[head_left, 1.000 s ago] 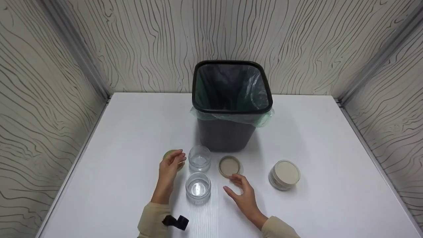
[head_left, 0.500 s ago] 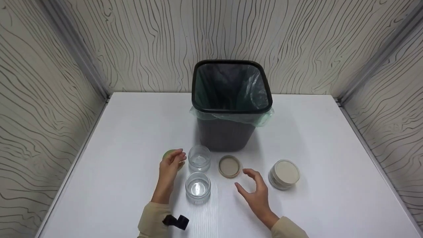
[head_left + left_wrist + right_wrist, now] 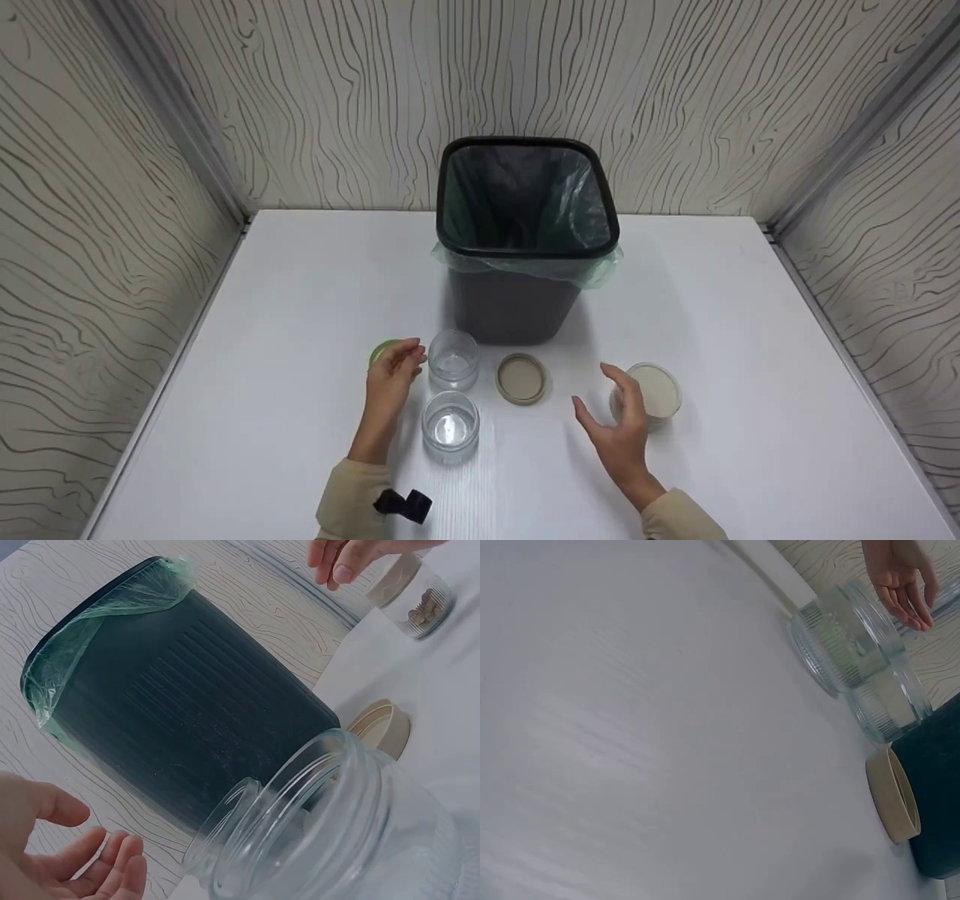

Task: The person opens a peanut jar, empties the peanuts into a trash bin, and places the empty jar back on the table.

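My left hand (image 3: 388, 382) hovers over a green round thing (image 3: 379, 349) that it mostly covers; its fingers are relaxed and hold nothing. Beside it on the right stand two uncovered clear glass jars, a far jar (image 3: 453, 361) and a near jar (image 3: 450, 429). A beige lid (image 3: 521, 379) lies with its hollow side up to the right of the jars. My right hand (image 3: 621, 436), thumb and fingers spread apart, is at the left of a jar with a beige lid (image 3: 660, 391), partly hiding it. Small brown pieces (image 3: 427, 609) show inside that jar in the left wrist view.
A dark waste bin (image 3: 514, 304) with a pale green liner (image 3: 600, 270) stands behind the jars and the loose lid. The white table (image 3: 300, 300) is bounded by wood-patterned walls (image 3: 337, 112) at the back and sides.
My right hand has moved rightward from the loose lid to the lidded jar, fingers spread. My left hand has stayed nearly in place over the green thing.
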A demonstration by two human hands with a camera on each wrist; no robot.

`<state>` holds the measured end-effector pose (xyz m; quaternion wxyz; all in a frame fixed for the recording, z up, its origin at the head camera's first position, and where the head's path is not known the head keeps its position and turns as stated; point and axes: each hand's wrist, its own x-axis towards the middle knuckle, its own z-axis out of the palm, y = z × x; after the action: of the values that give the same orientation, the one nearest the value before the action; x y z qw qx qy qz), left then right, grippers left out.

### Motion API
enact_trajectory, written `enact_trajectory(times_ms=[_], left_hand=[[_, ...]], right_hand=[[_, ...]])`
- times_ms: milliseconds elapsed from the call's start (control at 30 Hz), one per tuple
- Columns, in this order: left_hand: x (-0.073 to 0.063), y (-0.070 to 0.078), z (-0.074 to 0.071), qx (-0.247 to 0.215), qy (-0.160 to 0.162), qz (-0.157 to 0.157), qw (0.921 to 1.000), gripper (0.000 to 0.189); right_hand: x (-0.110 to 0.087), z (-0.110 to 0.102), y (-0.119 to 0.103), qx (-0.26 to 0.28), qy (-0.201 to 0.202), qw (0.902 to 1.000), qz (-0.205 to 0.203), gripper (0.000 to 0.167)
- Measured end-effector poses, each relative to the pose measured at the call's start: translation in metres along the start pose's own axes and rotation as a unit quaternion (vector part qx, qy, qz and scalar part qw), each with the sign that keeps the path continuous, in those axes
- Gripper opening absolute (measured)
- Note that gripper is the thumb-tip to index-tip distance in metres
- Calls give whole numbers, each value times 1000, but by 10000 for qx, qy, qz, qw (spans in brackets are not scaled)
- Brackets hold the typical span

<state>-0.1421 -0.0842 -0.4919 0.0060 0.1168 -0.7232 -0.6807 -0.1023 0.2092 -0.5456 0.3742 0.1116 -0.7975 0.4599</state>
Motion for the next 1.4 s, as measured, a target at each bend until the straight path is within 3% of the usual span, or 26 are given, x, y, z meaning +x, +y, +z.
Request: enact_trajectory(times_ms=[300,533,700,900,1133,1400], left_hand=[[0,1,4,575,37,457,9973,29],[-2,2,5,1109,-231,677,9913,31],[-4,3,7,1639,-332,944,9814,32],[-5,4,8,1939,-449,1047,9744,35],[-6,6,6,2006,-618,1211,9702,37],[-7,6,4,1889,-715,1315,9705,38]], right_hand=[[6,-17,19,-337,451,9974,443,68],[6,-27,25,-544,621,9936,765,79],[6,-35,27,-519,598,9884,1293,82],[5,-41,31,-686,565,9770,1940,87],[2,-45,35,-716,499,9620,2587,93],[-4,-46,38,-684,389,9564,2812,96]])
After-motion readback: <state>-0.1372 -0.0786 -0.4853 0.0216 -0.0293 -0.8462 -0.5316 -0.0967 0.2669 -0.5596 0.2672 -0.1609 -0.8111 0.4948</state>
